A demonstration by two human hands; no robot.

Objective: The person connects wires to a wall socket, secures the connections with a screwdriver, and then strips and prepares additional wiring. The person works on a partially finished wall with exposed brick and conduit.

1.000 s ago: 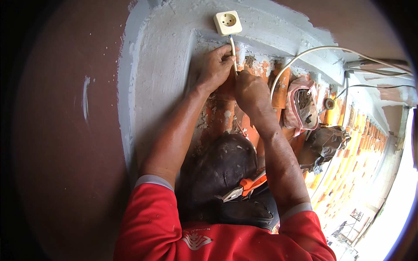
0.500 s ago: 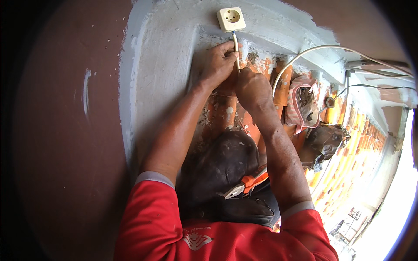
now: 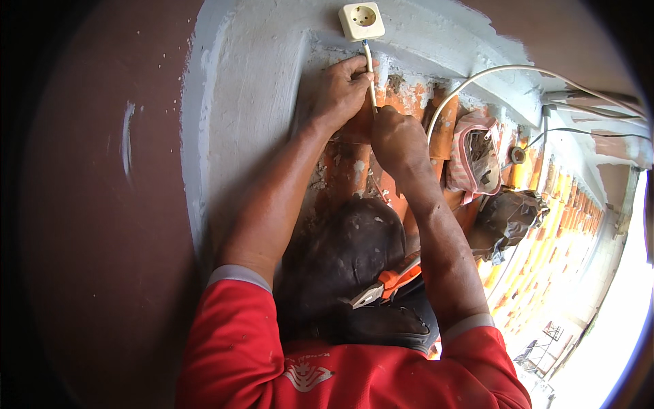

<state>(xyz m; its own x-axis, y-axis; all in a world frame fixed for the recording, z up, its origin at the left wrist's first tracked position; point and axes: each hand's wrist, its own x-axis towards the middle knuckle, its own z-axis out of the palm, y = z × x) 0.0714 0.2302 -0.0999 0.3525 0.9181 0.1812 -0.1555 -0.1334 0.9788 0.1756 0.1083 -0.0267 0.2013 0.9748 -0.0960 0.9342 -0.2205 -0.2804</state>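
Note:
A cream wall socket (image 3: 363,21) is fixed to the grey-painted wall at the top. From its lower side hangs a white cable (image 3: 370,63). My left hand (image 3: 343,94) pinches this cable just below the socket, thumb and fingers on either side. Lower down, my right hand (image 3: 400,142) is closed in a fist around the cable; its fingertips are mostly hidden. The cable loops out past my right hand and arches toward the upper right. Orange-handled pliers (image 3: 390,283) lie by my legs, close to my right forearm.
Orange roof tiles (image 3: 351,170) slope away to the right along the wall. A pink-and-white zip pouch (image 3: 470,160), a crumpled black plastic bag (image 3: 507,221) and a small roll of tape (image 3: 518,155) rest on them. More cables (image 3: 593,109) run along the right wall.
Both hands stay on the cable in nearly the same place. The view has shifted slightly, so the socket appears a little higher.

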